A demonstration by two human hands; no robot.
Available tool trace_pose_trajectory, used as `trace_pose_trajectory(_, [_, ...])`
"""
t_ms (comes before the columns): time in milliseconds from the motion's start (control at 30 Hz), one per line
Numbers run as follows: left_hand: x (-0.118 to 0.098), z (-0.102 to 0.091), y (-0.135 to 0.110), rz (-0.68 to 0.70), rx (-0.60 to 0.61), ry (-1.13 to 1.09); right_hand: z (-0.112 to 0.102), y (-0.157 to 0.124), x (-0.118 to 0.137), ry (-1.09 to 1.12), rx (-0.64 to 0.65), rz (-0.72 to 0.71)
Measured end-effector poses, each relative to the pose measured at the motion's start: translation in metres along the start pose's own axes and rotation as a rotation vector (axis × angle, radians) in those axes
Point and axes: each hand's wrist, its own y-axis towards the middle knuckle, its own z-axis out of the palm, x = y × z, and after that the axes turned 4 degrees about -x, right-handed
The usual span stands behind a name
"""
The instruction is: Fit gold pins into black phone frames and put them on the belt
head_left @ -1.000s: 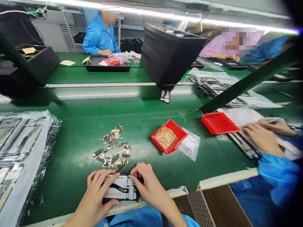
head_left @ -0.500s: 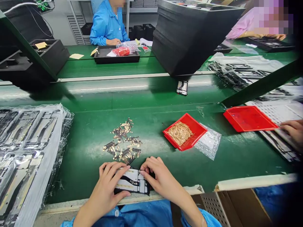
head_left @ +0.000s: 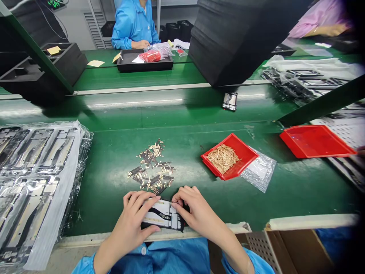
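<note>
Near the front edge of the green bench lies a phone mid-frame, white and silver with a black curved strip. My left hand is wrapped over its left end, thumb along the near edge and fingers on the far one. At the frame's far right corner my right hand is closed in a pinch; whatever sits between its fingertips is hidden. Just beyond the frame is a loose pile of small black-and-gold strips. To the right stands a red tray holding many thin tan strips.
Stacked clear blister trays with more frames fill the left side. A plastic bag lies beside the red tray. A second red tray is farther right. Tall black trays stand at the back, before a co-worker in blue.
The whole view has shifted slightly, so things sit a little farther right. Both hands keep nearly the same hold on the frame. A co-worker's hand at the right edge is now mostly out of view.
</note>
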Motion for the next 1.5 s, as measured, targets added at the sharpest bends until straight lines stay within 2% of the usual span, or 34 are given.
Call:
trace_pose_trajectory(267, [-0.001, -0.005, 0.001, -0.032, 0.067, -0.032, 0.012, -0.006, -0.006, -0.111, -0.067, -0.100])
trace_pose_trajectory(333, [0.000, -0.006, 0.001, -0.032, 0.075, -0.055, 0.018, -0.011, -0.008, -0.131, -0.155, -0.112])
trace_pose_trajectory(433, [0.002, -0.008, 0.000, 0.008, 0.004, -0.098, 0.025, -0.020, -0.006, -0.075, -0.294, -0.054])
trace_pose_trajectory(533, [-0.002, -0.009, -0.002, 0.065, -0.097, -0.179, 0.028, -0.029, 0.000, 0.106, -0.239, 0.028])
trace_pose_trajectory(633, [-0.011, -0.010, -0.004, 0.064, -0.152, -0.241, 0.034, -0.035, 0.004, 0.355, -0.162, 0.156])
trace_pose_trajectory(733, [-0.021, -0.013, -0.003, 0.025, -0.160, -0.236, 0.042, -0.039, 0.003, 0.532, -0.226, 0.270])
trace_pose_trajectory(800, [-0.025, -0.017, -0.001, -0.022, -0.128, -0.227, 0.042, -0.039, 0.003, 0.597, -0.254, 0.293])
trace_pose_trajectory(967, [-0.032, -0.027, 0.005, -0.096, -0.068, -0.230, 0.032, -0.034, 0.010, 0.677, -0.130, 0.264])
trace_pose_trajectory(1133, [-0.037, -0.028, 0.004, -0.078, -0.079, -0.149, 0.032, -0.031, 0.012, 0.687, -0.206, 0.291])
trace_pose_trajectory(1267, [-0.037, -0.029, 0.003, -0.098, -0.059, -0.137, 0.030, -0.030, 0.005, 0.569, -0.181, 0.162])
trace_pose_trajectory(1400, [-0.038, -0.034, 0.004, -0.087, -0.043, -0.121, 0.025, -0.025, -0.002, 0.401, -0.368, -0.103])
trace_pose_trajectory(1500, [-0.039, -0.038, 0.005, -0.088, -0.033, -0.142, 0.023, -0.019, -0.001, 0.326, -0.443, -0.256])
